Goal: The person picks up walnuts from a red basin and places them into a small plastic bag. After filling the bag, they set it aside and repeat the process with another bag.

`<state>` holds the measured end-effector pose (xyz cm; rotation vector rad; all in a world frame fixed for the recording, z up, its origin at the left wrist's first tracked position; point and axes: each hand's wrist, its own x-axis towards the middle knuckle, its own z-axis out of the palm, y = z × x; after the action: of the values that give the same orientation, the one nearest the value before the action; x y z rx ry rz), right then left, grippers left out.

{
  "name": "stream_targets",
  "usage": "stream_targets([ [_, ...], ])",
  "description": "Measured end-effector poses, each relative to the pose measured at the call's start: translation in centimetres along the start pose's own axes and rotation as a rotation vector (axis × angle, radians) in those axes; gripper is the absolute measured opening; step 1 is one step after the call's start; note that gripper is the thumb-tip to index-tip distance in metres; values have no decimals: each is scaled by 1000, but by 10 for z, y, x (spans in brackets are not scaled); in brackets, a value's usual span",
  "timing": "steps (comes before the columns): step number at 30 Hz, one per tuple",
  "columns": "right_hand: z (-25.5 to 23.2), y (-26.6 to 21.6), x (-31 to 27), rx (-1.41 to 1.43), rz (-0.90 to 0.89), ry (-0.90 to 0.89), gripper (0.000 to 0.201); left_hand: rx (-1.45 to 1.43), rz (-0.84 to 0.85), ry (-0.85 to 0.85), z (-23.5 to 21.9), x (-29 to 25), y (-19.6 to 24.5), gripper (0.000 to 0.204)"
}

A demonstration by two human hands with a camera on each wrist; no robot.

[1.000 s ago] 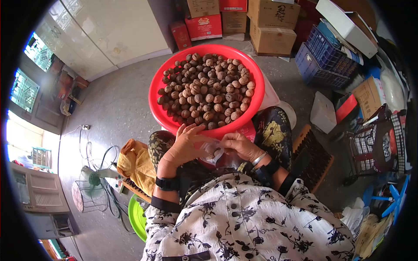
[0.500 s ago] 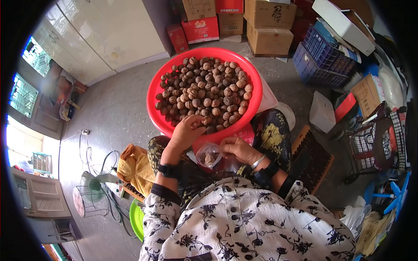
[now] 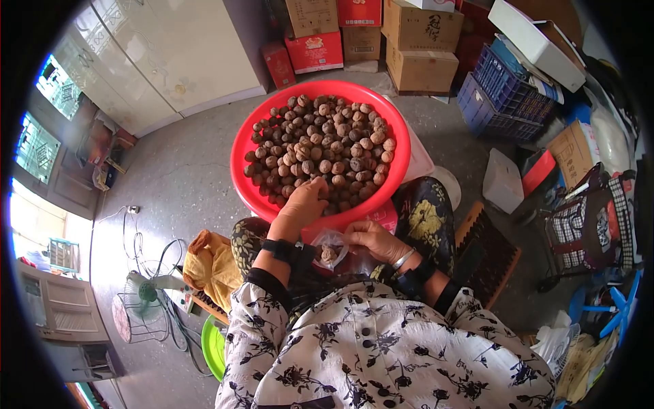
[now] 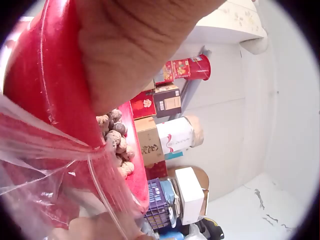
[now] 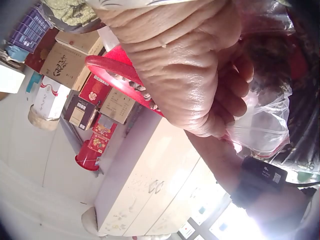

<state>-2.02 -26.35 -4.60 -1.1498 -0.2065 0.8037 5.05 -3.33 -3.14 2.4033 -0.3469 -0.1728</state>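
Observation:
A wide red plastic basin [image 3: 243,184] holds a heap of walnuts [image 3: 327,140]. My left hand [image 3: 303,204] reaches over the basin's near rim, its bent fingers down among the walnuts at the front; I cannot tell whether they hold one. Close to the basin, in front of my body, my right hand [image 3: 375,240] pinches the edge of a small clear plastic bag [image 3: 339,259]. The bag hangs with its mouth open and has walnuts [image 3: 329,255] in it. In the right wrist view the bag [image 5: 265,127] shows beside the curled fingers [image 5: 232,102].
Cardboard boxes [image 3: 426,71] and blue crates [image 3: 501,102] are stacked at the back. A small fan [image 3: 146,292] with loose cables stands on the floor to the left, near a yellow cloth [image 3: 212,266] and a green basin [image 3: 212,347]. A checked cart [image 3: 572,228] stands right.
My left hand has left the plastic bag and moved forward over the rim into the walnuts. The right hand keeps its pinch on the bag, which now hangs open.

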Motion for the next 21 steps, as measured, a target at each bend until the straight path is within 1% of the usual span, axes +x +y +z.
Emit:
stream_targets([
  [2,-1,0,0,-7,2,-4,17,95,-16,-30,-1,1,0,26],
  [3,-1,0,0,-14,3,-10,17,96,-17,-27,-1,1,-1,26],
  [5,-2,1,0,-26,-2,-9,17,11,-89,108,1,-2,-1,29],
  [6,-2,1,1,-38,-8,-3,17,13,-88,111,2,-3,-6,29],
  [8,0,1,0,-31,-4,4,18,-451,-138,276,2,-6,-16,31],
  [9,0,0,0,-22,4,13,18,-449,-135,276,-7,-11,-9,31],
  [11,0,0,0,-34,3,16,19,-1221,-320,216,-32,-26,13,36],
  [12,1,0,0,-44,4,18,19,-1368,-218,173,-35,-31,6,38],
  [13,1,-1,1,-46,3,12,19,-1366,-217,179,-35,-32,0,38],
  [15,0,-1,1,-81,-9,7,19,-1602,-80,112,-35,-35,-6,37],
  [19,-2,1,1,-64,-6,11,20,-1635,-61,109,-36,-36,-3,36],
  [21,-2,2,2,-51,-6,12,20,-1603,-56,139,-35,-39,-1,38],
])
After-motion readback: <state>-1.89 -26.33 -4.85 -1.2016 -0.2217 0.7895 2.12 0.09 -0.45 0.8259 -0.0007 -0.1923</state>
